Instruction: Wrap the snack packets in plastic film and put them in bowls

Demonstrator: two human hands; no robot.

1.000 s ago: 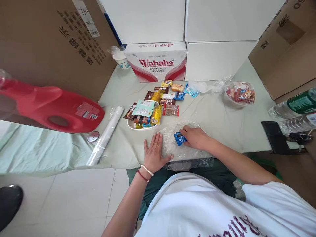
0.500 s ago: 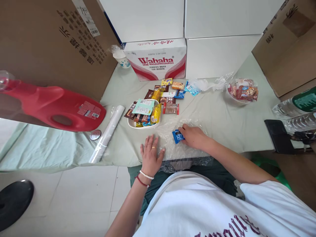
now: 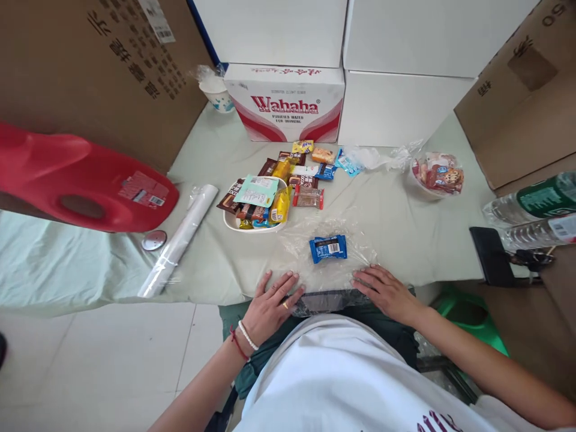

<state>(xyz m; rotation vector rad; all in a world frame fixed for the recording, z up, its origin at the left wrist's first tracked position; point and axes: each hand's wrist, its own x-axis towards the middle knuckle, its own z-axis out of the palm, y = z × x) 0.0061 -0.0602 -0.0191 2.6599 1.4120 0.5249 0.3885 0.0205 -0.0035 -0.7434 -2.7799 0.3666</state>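
Observation:
Two small blue snack packets [image 3: 328, 248] lie side by side on a sheet of clear plastic wrap [image 3: 299, 258] at the table's front edge. My left hand [image 3: 273, 303] rests at the sheet's near left corner, fingers spread. At its near right side lies my right hand [image 3: 384, 293], fingers stretched out and flat on the film. Neither hand touches the packets. Beyond them, a white bowl [image 3: 229, 223] is heaped with wrapped snacks and a pale green packet [image 3: 256, 191]. A red-brown wrapped snack [image 3: 308, 197] lies beside it.
A roll of clear film [image 3: 180, 240] and a red jug [image 3: 85, 180] are at left. A Wahaha carton [image 3: 288, 111] stands behind. On the right are a plastic-wrapped snack bowl [image 3: 436, 174], water bottles [image 3: 540, 195] and a black phone-like object [image 3: 491, 257].
My right hand has let go of the blue packets and drawn back to the near right side of the film. My left hand has moved slightly nearer the table edge.

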